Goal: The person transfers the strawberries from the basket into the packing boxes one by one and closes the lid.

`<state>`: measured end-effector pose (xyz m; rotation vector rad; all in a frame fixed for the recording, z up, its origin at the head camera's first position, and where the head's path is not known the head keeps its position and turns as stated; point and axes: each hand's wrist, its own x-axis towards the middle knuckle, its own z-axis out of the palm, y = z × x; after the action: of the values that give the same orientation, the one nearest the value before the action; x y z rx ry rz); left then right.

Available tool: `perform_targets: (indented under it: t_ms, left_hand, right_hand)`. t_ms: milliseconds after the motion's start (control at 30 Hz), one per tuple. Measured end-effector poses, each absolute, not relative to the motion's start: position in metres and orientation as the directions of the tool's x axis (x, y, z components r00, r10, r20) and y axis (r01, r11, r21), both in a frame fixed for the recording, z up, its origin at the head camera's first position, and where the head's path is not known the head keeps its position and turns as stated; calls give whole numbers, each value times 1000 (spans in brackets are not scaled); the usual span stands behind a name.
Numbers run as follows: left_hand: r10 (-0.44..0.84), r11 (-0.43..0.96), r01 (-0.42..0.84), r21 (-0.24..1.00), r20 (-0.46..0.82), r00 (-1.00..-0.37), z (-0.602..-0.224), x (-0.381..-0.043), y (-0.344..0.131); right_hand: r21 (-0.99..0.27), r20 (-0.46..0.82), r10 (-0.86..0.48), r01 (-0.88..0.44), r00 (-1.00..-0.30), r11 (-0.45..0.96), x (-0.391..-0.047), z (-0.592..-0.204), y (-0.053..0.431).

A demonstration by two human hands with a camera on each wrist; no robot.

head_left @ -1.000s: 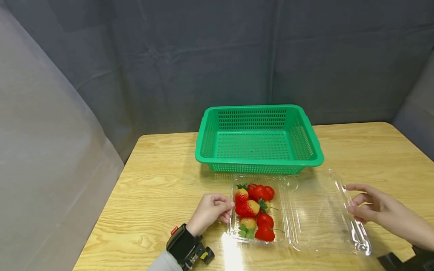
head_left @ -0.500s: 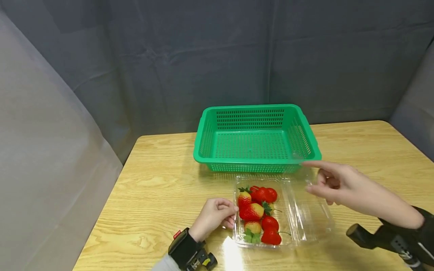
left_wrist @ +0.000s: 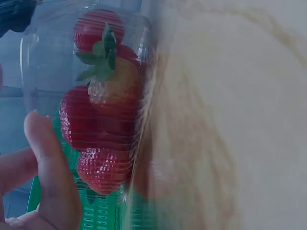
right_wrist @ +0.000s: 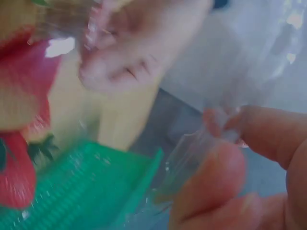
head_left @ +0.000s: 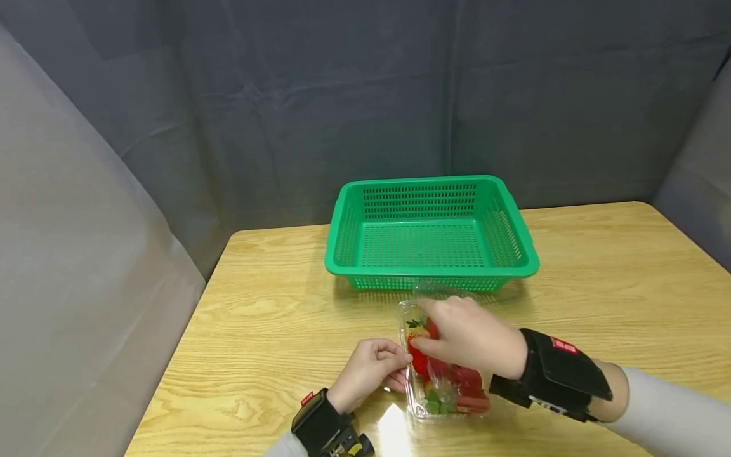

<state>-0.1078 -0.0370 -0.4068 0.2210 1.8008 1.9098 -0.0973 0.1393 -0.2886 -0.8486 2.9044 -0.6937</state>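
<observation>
A hinged clear plastic box (head_left: 419, 416) holds several strawberries (head_left: 419, 362), red and partly yellow with green leaves. Its transparent lid (head_left: 436, 289) tilts over them. My left hand (head_left: 374, 368) pinches the box's left rim between thumb and fingers; in the left wrist view, some fingers (left_wrist: 53, 177) stand beside the wall. Above the strawberries, my right hand (head_left: 471, 336) pinches the lid's free edge, and plastic shows between its thumb and finger in the right wrist view. This hand hides the right part of the box and several strawberries.
A green basket (head_left: 431, 271) with slotted walls stands just behind the box on the wooden table (head_left: 274, 304). Dark grey cloth (head_left: 320, 101) hangs behind the table, and a pale cloth (head_left: 85, 285) hangs on the left.
My right hand has carried the lid from lying flat at the right, up and leftward over the strawberries. My left hand stays at the box's rim, which has shifted slightly right in view.
</observation>
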Motion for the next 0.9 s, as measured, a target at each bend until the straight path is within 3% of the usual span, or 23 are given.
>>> perform_targets:
  t_ms: [233,567,900]
  left_hand:
    - [479,-41,-255,966,-205,-854,-412,-109,-37]
    - [508,-33,-307,951,-248,-825,-407,-114,-46]
    - [415,100,-255,962,-274,-868,-389,-173,-44]
  right_hand:
    - [-394,45,-605,-571,-795,721,-101,-316,127]
    - [-431,-118,-610,-513,-784,742,-102,-323,126]
    - [-448,-156,-634,-518,-757,729,-103,-324,128]
